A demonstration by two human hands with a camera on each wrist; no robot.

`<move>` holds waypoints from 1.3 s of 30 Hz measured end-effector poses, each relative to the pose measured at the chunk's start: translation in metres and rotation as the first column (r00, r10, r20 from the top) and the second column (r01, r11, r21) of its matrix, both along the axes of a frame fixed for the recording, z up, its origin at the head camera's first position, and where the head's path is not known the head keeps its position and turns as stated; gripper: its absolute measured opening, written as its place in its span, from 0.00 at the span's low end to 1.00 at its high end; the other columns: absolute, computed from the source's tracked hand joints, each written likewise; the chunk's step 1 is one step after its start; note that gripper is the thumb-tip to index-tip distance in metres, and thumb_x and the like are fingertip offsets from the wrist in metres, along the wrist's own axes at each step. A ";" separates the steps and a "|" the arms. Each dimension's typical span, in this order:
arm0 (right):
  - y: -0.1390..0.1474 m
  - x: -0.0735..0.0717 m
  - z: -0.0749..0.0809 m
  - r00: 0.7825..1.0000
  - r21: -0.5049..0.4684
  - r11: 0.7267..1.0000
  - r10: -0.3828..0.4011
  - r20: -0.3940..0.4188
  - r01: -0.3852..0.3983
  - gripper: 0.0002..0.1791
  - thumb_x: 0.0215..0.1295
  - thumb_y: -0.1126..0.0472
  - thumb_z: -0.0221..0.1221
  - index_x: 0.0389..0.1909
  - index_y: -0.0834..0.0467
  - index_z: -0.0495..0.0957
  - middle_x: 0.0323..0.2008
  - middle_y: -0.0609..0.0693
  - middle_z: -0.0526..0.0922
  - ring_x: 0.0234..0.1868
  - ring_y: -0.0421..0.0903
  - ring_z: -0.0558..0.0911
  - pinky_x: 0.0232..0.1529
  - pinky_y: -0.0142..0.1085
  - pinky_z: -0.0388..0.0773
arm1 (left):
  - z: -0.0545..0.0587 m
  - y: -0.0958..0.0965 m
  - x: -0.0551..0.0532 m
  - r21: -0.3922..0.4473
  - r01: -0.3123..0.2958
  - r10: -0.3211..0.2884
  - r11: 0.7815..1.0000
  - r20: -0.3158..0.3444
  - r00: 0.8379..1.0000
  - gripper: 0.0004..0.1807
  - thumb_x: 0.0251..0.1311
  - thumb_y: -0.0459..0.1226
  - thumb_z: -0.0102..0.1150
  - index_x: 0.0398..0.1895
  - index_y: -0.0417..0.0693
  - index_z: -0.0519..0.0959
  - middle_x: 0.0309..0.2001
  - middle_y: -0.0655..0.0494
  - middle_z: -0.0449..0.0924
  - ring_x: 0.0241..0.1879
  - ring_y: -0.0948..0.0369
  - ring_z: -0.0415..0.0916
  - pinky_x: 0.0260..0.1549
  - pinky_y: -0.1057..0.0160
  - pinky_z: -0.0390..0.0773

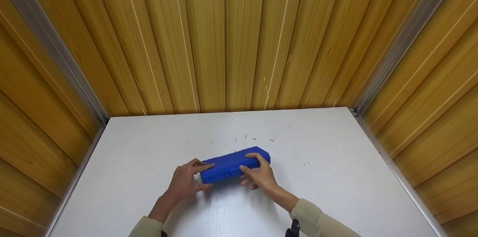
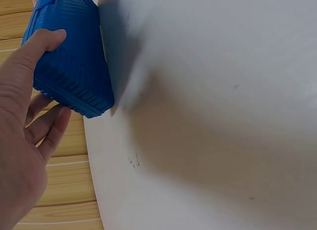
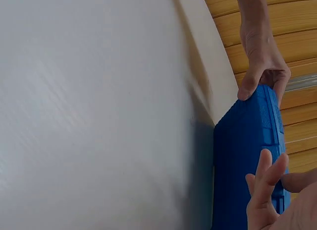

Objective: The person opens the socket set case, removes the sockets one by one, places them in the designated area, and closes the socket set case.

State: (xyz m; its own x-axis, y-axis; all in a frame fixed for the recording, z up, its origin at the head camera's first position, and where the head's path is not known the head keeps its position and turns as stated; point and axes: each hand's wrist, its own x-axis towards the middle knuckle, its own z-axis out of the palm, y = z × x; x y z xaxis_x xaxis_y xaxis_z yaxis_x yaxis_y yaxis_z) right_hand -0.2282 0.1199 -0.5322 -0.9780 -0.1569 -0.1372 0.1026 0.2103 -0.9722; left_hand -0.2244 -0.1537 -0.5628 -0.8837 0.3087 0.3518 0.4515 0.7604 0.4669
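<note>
A long blue plastic case with a latch on its near side lies slantwise close over the white table. My left hand grips its left end, with the thumb against the near side and fingers over the lid. The left wrist view shows that thumb pressed on the case's ribbed wall. Near the other end, my right hand holds the case, one digit laid over the lid and another at the front seam beside the latch. Its lower fingers stand out before the case's front. The lid is closed, hiding the inside.
Wood-patterned panels wall in the table at the back and both sides, with grey metal strips at the corners. Small dark marks dot the tabletop behind the case.
</note>
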 end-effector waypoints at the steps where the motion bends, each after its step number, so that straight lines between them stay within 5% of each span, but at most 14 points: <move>1: -0.001 0.002 -0.001 1.000 -0.008 1.000 -0.009 0.017 0.009 0.28 0.71 0.57 0.64 0.68 0.58 0.68 0.38 0.66 0.89 0.26 0.50 0.90 0.18 0.31 0.81 | 0.000 0.000 0.001 -0.006 0.000 0.000 1.000 0.002 1.000 0.33 0.41 0.45 0.84 0.57 0.61 0.86 0.45 0.52 0.85 0.42 0.55 0.85 0.40 0.54 0.84; 11: -0.013 0.003 -0.008 0.998 -0.010 0.999 -0.032 0.049 0.032 0.26 0.71 0.56 0.63 0.66 0.53 0.68 0.39 0.64 0.90 0.20 0.40 0.78 0.17 0.26 0.63 | 0.001 -0.007 0.005 -0.040 -0.017 0.016 0.999 -0.014 1.000 0.33 0.41 0.46 0.85 0.56 0.60 0.87 0.45 0.50 0.86 0.45 0.50 0.87 0.44 0.49 0.87; 18: -0.016 0.003 -0.008 0.994 -0.059 0.994 -0.092 0.061 0.095 0.22 0.68 0.61 0.66 0.59 0.58 0.73 0.24 0.51 0.86 0.22 0.36 0.81 0.20 0.27 0.64 | 0.000 -0.007 0.005 -0.101 -0.008 -0.001 0.995 -0.088 0.996 0.34 0.39 0.47 0.86 0.57 0.60 0.86 0.47 0.49 0.86 0.44 0.50 0.88 0.42 0.49 0.88; 22: -0.016 0.003 -0.010 0.994 -0.069 0.993 -0.096 0.051 0.100 0.17 0.68 0.63 0.65 0.55 0.60 0.76 0.19 0.44 0.82 0.19 0.38 0.77 0.18 0.27 0.66 | -0.003 -0.005 0.004 -0.128 0.004 -0.013 0.992 -0.072 0.997 0.34 0.41 0.47 0.85 0.58 0.60 0.86 0.50 0.48 0.86 0.46 0.48 0.88 0.44 0.47 0.87; 33: 0.005 0.004 -0.012 0.994 -0.007 0.999 0.052 -0.091 -0.053 0.25 0.68 0.61 0.66 0.62 0.64 0.73 0.29 0.63 0.89 0.20 0.46 0.84 0.19 0.30 0.75 | -0.001 -0.005 -0.002 -0.175 0.012 -0.027 0.985 -0.085 0.996 0.36 0.39 0.49 0.85 0.58 0.58 0.86 0.49 0.47 0.85 0.47 0.48 0.87 0.44 0.46 0.87; 39: 0.025 -0.002 -0.015 0.961 0.121 0.992 0.069 -0.268 -0.037 0.20 0.68 0.59 0.66 0.56 0.66 0.79 0.30 0.61 0.90 0.27 0.54 0.89 0.21 0.33 0.81 | -0.005 -0.008 0.004 -0.213 -0.026 0.015 0.977 -0.052 0.999 0.37 0.38 0.48 0.86 0.58 0.56 0.86 0.51 0.49 0.84 0.47 0.48 0.87 0.43 0.45 0.87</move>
State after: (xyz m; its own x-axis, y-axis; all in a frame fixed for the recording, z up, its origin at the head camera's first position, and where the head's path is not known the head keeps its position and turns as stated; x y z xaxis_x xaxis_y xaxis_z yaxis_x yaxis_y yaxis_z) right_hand -0.2300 0.1450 -0.5468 -0.9716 -0.2082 0.1120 -0.1757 0.3188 -0.9314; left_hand -0.2200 -0.1621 -0.5680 -0.8739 0.3633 0.3231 0.4531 0.8494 0.2705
